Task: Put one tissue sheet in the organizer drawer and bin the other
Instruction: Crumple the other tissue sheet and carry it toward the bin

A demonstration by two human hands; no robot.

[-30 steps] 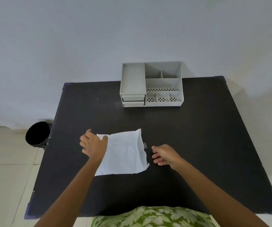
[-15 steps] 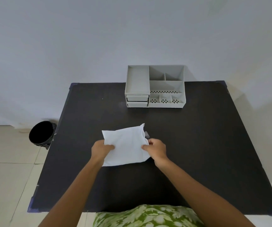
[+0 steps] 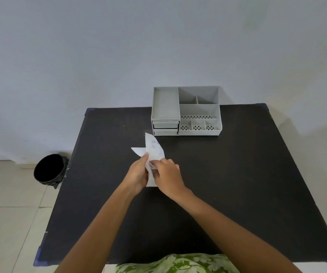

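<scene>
We see a black counter point(image 3: 237, 184) against a pale wall, and on its far edge a grey organizer point(image 3: 186, 111) with two small drawers point(image 3: 165, 128) at its left front, both closed. On the floor just beside the counter's left edge stands a black bin point(image 3: 49, 169). Over the counter's middle, our left hand point(image 3: 138, 175) and right hand point(image 3: 167, 177) meet, their fingers pinched shut on a white tissue sheet point(image 3: 153, 149) held upright between them, lifted off the counter.
</scene>
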